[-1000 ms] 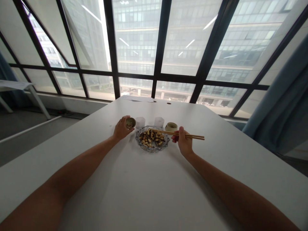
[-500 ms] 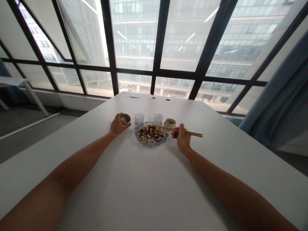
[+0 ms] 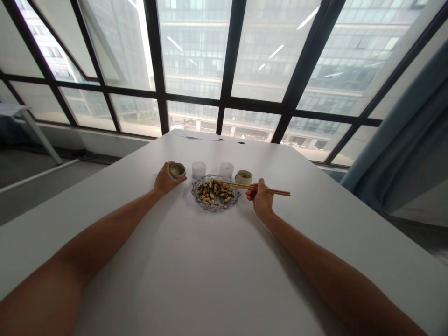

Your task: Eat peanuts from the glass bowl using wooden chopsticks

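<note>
My left hand is closed round a small green-brown cup, left of a clear glass dish. Peanuts and darker seeds lie in the scalloped dish. From the right, my right hand grips a pair of wooden chopsticks, whose tips reach over the dish among the nuts; whether they pinch one is too small to tell. Behind the dish stand two whitish translucent cups, one on the left and one on the right. A second green-brown cup stands near the chopsticks.
All of this is on a long white table. Papers lie at its far end, near a dark round hole. Large windows rise beyond. A blue curtain hangs at the right, and another white table is at the left.
The whole view has shifted slightly, so the things appear a little further left and up. Against the dish, the chopstick tips sit slightly further left. My left hand still holds the cup.
</note>
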`<state>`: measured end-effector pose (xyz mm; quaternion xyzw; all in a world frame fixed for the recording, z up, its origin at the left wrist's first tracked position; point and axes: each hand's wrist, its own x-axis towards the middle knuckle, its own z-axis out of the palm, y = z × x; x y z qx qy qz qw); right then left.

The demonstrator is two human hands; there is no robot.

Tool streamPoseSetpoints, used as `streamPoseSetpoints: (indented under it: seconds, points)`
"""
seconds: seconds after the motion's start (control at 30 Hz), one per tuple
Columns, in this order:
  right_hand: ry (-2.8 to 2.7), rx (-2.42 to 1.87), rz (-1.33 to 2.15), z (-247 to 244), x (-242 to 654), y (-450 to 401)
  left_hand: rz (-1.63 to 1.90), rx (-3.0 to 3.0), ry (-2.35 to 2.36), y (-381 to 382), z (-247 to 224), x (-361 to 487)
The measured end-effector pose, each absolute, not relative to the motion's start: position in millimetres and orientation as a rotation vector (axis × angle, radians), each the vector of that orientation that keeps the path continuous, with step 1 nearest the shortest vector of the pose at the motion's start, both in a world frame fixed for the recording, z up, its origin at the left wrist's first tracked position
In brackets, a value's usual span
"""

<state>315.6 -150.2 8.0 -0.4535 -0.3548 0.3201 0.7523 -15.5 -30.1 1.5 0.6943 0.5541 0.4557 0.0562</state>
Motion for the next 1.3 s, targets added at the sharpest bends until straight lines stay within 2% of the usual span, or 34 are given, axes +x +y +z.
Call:
streamPoseSetpoints:
  seconds: [0.77, 1.3]
  points:
    - [-1.128, -1.072, 0.54, 18.0, 302.4, -166.0, 1.263, 2.101, 1.679, -31.7, 0.9, -13.8]
    - [-0.78, -0.967, 0.765, 8.9, 316.1, -148.2, 1.162, 2.083, 1.749, -33.1, 1.9, -11.2]
